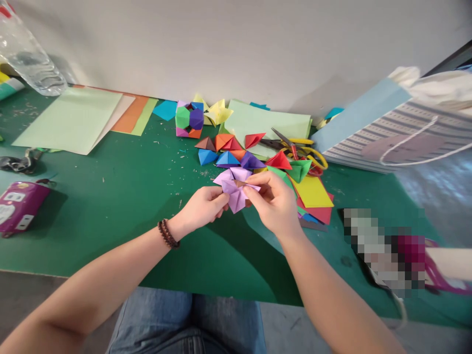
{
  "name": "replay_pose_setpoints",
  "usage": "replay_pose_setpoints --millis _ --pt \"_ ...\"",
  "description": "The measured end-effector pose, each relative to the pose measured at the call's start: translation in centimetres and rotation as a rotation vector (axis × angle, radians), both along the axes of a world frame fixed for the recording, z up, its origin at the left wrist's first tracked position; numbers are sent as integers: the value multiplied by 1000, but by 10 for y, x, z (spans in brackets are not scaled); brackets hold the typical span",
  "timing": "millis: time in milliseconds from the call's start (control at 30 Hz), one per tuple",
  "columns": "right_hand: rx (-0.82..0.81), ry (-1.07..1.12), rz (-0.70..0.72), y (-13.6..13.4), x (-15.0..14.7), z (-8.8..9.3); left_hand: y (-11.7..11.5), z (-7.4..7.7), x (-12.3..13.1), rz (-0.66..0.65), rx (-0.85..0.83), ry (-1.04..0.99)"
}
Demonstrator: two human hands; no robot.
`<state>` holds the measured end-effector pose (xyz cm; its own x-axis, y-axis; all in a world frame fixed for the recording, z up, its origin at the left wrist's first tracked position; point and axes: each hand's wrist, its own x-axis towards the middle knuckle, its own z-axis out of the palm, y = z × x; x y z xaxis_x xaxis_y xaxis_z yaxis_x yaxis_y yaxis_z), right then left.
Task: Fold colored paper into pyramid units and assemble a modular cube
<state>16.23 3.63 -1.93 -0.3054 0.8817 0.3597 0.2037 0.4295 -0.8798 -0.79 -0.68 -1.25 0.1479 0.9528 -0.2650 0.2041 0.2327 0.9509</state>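
Note:
Between my two hands, above the green table (140, 196), is a folded purple origami piece (236, 191) with flared petals and a bit of brown paper at its centre. My left hand (206, 209) pinches its left edge between thumb and fingers. From the right, my right hand (273, 201) has thumb and fingers closed on the opposite side, near the brown part. Just beyond lie several small folded paper units, among them a blue one (227, 160), a red one (279, 160) and a green one (299, 169).
A multicoloured paper ball (189, 119) and a yellow paper flower (219, 112) stand near the wall. Scissors (291, 142) and yellow paper sheets (313, 191) lie right. Farther out are a striped paper bag (398, 128), a water bottle (33, 59), pale green sheets (70, 120) and a purple box (22, 206).

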Motion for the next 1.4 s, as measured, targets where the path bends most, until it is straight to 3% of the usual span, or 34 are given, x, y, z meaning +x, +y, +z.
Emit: replay_pose_setpoints --millis 167,300,567,900,1267,1400 --pt "38 -38 24 -3 1 4 -2 1 1 54 259 216" --pt "60 -132 -34 -1 3 6 -5 2 4 74 339 352" --pt "133 -312 -45 3 6 8 -5 -1 7 87 291 346" --pt "456 -461 -13 1 2 9 -3 -4 9 79 287 383" --pt "602 -535 -31 0 -1 6 -3 -5 9 82 298 413" --pt "571 -509 -40 1 0 4 -3 -4 7 66 308 449"
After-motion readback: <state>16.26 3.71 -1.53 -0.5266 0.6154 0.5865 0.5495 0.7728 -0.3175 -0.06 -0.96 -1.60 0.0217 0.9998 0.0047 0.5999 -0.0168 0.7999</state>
